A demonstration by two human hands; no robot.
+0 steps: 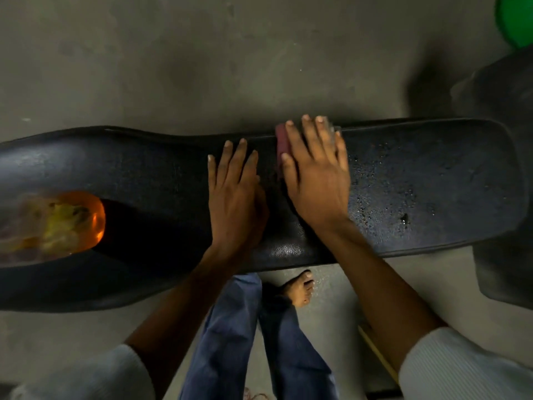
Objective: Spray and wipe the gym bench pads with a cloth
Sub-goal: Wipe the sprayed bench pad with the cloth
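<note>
Nearest, two pale ribbed sleeves (461,368) are seen at the lower corners, with blue trouser legs (227,336) between them and a bare foot (300,288) set on the grey floor (202,67) just below the table's near edge. A thin yellowish stick (377,353) lies on the floor beside the right forearm.

Across the middle, the black padded table (418,183) is stretched from left to right, its surface speckled with droplets on the right half. The left hand (235,194) is laid flat on the pad, its grip spread, fingers straight and holding nothing. Just beside it to the right, the right hand (315,171) is pressed palm-down with straight fingers reaching over the pad's far edge. Under that hand the cloth (281,142), a reddish-pink fold, is pinned against the pad near the far edge; only a strip is shown beside the thumb and forefinger, so the grip is spread over it rather than curled round it.

At the left end of the pad, an orange translucent bottle (83,220) is seen lying blurred.

Farther off, a dark bulky shape (501,90) stands at the right end, and a green object (516,18) is cut by the upper right corner.
</note>
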